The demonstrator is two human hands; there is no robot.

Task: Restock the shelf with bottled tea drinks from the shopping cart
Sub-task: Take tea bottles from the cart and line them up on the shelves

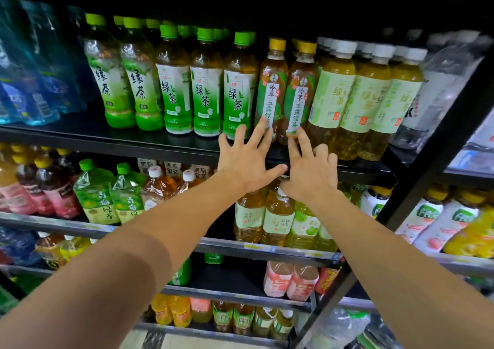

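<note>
Two gold-capped tea bottles stand side by side on the upper black shelf (107, 141). My left hand (247, 158) has its fingers spread straight, fingertips touching the base of the left gold-capped bottle (271, 86). My right hand (310, 168) is also spread, its fingertips on the lower label of the right gold-capped bottle (300, 89). Neither hand holds anything. The shopping cart is out of view.
Green-capped green tea bottles (205, 84) fill the shelf to the left, white-capped tea bottles (355, 94) to the right. Blue packs (29, 81) stand far left. Lower shelves hold several more drinks. A black upright post (417, 188) slants at the right.
</note>
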